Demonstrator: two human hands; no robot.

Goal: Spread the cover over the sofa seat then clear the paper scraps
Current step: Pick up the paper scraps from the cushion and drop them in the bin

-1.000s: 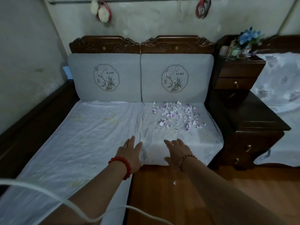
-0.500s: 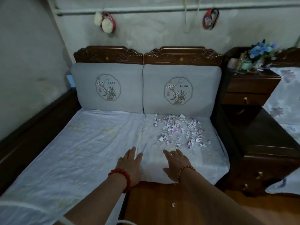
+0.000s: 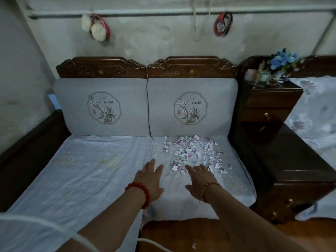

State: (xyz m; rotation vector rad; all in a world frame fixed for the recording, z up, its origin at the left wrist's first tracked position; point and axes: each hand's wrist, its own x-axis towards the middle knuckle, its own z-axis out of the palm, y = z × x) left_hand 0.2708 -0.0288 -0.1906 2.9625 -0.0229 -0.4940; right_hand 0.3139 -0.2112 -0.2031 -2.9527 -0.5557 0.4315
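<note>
Both hands lie palm-down with fingers straight and slightly spread, gripping nothing. The left hand (image 3: 150, 180) rests flat on the thin, wrinkled white cover (image 3: 181, 200) close to the seam between the two seat sections; a bracelet of round red beads (image 3: 140, 192) circles its wrist. The right hand (image 3: 199, 180) rests on the same cloth just beside it at 3 o'clock, wearing a string of smaller brown beads (image 3: 207, 192). Its fingertips (image 3: 189, 168) reach the near edge of the paper scraps (image 3: 192, 153), a loose scatter of small torn white and purple pieces lying on the right-hand seat at 12 o'clock from that hand. The cover drapes over the front edge of the sofa seat (image 3: 78, 179), soft and creased. Behind stand two padded grey back cushions (image 3: 103, 106) with round embroidered flower emblems beneath carved dark wood (image 3: 192, 67). At 3 o'clock is a dark wooden cabinet (image 3: 298, 171). One scrap (image 3: 194, 246) lies on the wood floor.
</note>
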